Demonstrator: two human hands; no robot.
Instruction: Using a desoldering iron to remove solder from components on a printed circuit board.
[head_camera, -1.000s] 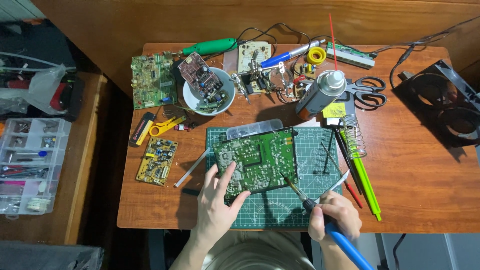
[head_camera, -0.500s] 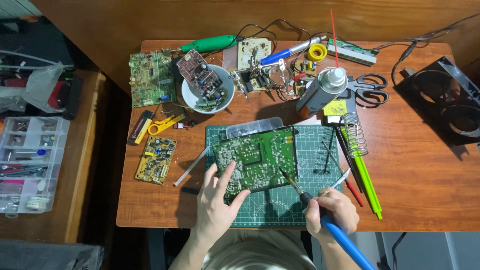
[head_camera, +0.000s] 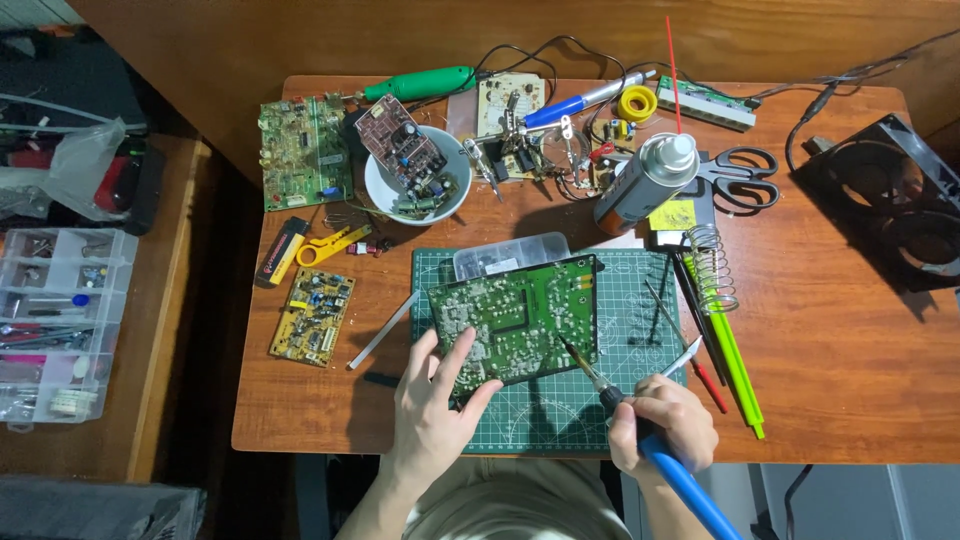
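The green circuit board (head_camera: 517, 320) lies solder side up on the green cutting mat (head_camera: 620, 300), near the middle of the desk's front edge, slightly skewed to the mat's grid. The left hand (head_camera: 432, 405) rests on the board's front-left corner, fingers spread and flat, pinning it rather than gripping it. The right hand (head_camera: 665, 425) is clenched around the blue handle of a soldering iron (head_camera: 625, 410), whose tip reaches the board's right half, close to its front edge; whether the tip actually touches cannot be told.

The board looks thin, stiff and light, so it would likely slide on the mat unless it is pressed down. Its upper face is dotted with solder joints and pin ends, probably prickly and easily damaged, and parts hidden underneath may keep it from sitting flat. The bare edges and corners seem the safest places to hold, well away from the hot tip.

Just behind the board sits a clear plastic box (head_camera: 510, 255), and to the right of the mat stands 1 coiled wire iron stand (head_camera: 712, 268).
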